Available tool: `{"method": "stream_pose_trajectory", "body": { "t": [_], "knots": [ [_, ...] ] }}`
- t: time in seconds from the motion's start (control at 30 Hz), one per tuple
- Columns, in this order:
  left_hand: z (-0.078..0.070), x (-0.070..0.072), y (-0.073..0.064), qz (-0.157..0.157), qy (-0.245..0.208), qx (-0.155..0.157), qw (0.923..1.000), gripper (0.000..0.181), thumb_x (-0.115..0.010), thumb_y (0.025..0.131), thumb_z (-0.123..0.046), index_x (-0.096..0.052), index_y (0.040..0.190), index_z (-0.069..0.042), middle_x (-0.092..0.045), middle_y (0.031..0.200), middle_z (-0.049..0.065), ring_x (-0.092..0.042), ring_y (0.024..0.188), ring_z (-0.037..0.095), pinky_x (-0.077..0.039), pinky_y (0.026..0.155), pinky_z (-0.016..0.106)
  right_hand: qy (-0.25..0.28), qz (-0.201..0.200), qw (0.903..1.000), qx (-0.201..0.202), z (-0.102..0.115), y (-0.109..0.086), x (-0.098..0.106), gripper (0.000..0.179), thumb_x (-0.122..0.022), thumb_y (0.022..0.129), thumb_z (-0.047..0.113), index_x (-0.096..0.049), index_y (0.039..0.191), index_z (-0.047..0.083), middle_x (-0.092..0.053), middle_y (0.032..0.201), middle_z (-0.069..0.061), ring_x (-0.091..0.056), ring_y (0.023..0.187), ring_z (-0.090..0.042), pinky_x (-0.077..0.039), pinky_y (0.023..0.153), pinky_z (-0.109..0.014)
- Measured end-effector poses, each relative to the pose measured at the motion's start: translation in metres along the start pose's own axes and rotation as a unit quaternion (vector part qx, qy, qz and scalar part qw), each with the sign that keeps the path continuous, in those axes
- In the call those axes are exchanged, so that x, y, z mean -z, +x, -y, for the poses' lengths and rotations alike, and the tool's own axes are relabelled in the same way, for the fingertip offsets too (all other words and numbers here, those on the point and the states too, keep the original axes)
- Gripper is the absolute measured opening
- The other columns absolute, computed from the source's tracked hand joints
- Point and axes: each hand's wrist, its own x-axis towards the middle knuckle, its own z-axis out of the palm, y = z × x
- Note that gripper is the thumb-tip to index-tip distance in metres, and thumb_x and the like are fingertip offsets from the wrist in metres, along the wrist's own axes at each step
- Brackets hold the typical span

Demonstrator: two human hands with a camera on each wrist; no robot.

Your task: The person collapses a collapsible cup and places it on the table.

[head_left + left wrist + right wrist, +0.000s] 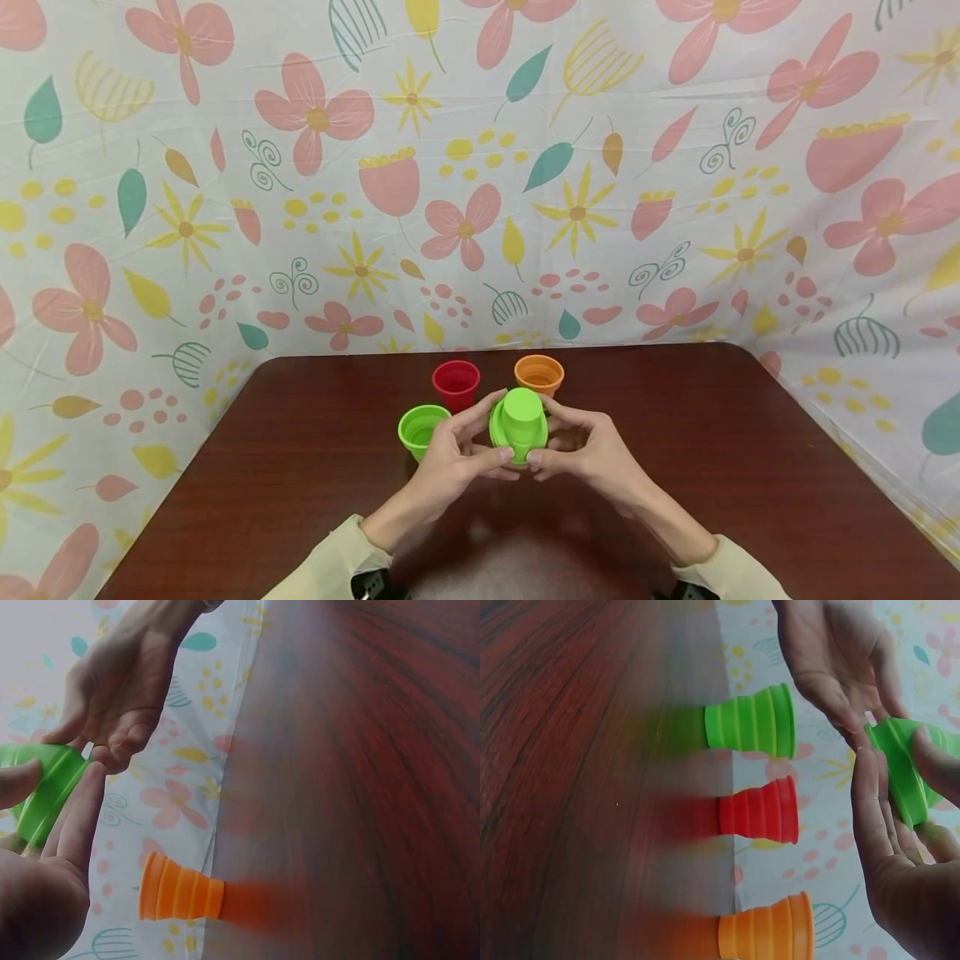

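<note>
Between my two hands, above the table, is a green collapsible cup (519, 429), partly folded, its narrow base tipped up toward the head camera. My left hand (457, 457) grips its left side, thumb on the near face and fingers around the rim. On the opposite side my right hand (596, 454) holds it the same way, the two thumbs close together. In the right wrist view the folded rings of the green cup (901, 772) show between thumb and fingers. Just beyond my left hand stands another green cup (420, 427), extended and upright.
Behind the hands, a red cup (456, 382) and an orange cup (539, 372) stand upright and extended on the dark brown table (315, 500). A flower-patterned cloth (480, 167) hangs along the table's far edge.
</note>
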Motion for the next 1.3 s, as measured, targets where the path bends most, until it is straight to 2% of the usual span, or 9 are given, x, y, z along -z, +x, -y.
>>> {"method": "stream_pose_trajectory", "body": {
  "t": [0.27, 0.53, 0.7, 0.83, 1.07, 1.3],
  "knots": [
    [0.000, -0.004, 0.001, -0.018, 0.006, -0.016, 0.9997, 0.076, -0.069, 0.093, 0.010, -0.040, 0.162, -0.006, -0.054, 0.155, 0.015, -0.077, 0.095, 0.035, -0.064, 0.078, 0.055, 0.000, -0.013, 0.9999, 0.000, 0.001, 0.001, -0.003, 0.080, -0.083, 0.087, -0.002, -0.045, 0.158, 0.002, -0.073, 0.110, -0.021, -0.075, 0.085, -0.030, -0.066, 0.074, -0.050],
    [0.001, -0.009, 0.000, -0.048, 0.007, -0.039, 0.9980, 0.075, -0.070, 0.091, 0.013, -0.046, 0.159, -0.006, -0.057, 0.150, 0.018, -0.078, 0.091, 0.026, -0.065, 0.076, 0.050, -0.005, -0.038, 0.9992, -0.009, 0.004, 0.000, -0.007, 0.078, -0.082, 0.085, -0.004, -0.048, 0.155, -0.001, -0.073, 0.102, -0.019, -0.074, 0.078, -0.030, -0.066, 0.073, -0.047],
    [0.003, -0.012, 0.000, -0.065, 0.015, -0.046, 0.9967, 0.075, -0.070, 0.089, 0.015, -0.048, 0.157, -0.005, -0.060, 0.146, 0.020, -0.078, 0.092, 0.025, -0.064, 0.077, 0.053, -0.018, -0.048, 0.9987, -0.004, 0.007, -0.001, -0.010, 0.075, -0.081, 0.084, -0.004, -0.051, 0.153, -0.001, -0.073, 0.100, -0.019, -0.073, 0.076, -0.030, -0.066, 0.072, -0.044],
    [0.003, -0.015, 0.001, -0.081, 0.022, -0.046, 0.9954, 0.075, -0.068, 0.087, 0.017, -0.050, 0.156, -0.004, -0.061, 0.145, 0.020, -0.078, 0.094, 0.026, -0.063, 0.077, 0.054, -0.031, -0.060, 0.9977, -0.001, 0.007, -0.001, -0.011, 0.073, -0.081, 0.083, -0.005, -0.057, 0.151, 0.003, -0.073, 0.098, -0.018, -0.073, 0.073, -0.032, -0.066, 0.070, -0.045],
    [0.003, -0.020, 0.001, -0.110, 0.039, -0.039, 0.9924, 0.071, -0.066, 0.087, 0.017, -0.055, 0.153, -0.006, -0.065, 0.141, 0.016, -0.078, 0.090, 0.028, -0.065, 0.076, 0.050, -0.036, -0.062, 0.9974, 0.009, 0.007, 0.000, -0.013, 0.073, -0.080, 0.082, -0.008, -0.055, 0.151, -0.001, -0.072, 0.097, -0.019, -0.073, 0.074, -0.031, -0.066, 0.070, -0.045],
    [0.004, -0.021, 0.001, -0.121, 0.034, -0.030, 0.9916, 0.071, -0.061, 0.086, 0.018, -0.057, 0.152, -0.008, -0.065, 0.141, 0.015, -0.077, 0.093, 0.032, -0.062, 0.077, 0.058, -0.037, -0.063, 0.9973, 0.007, 0.005, 0.000, -0.012, 0.071, -0.079, 0.082, -0.009, -0.061, 0.149, 0.007, -0.073, 0.101, -0.018, -0.073, 0.076, -0.031, -0.066, 0.071, -0.048]
  ]
}}
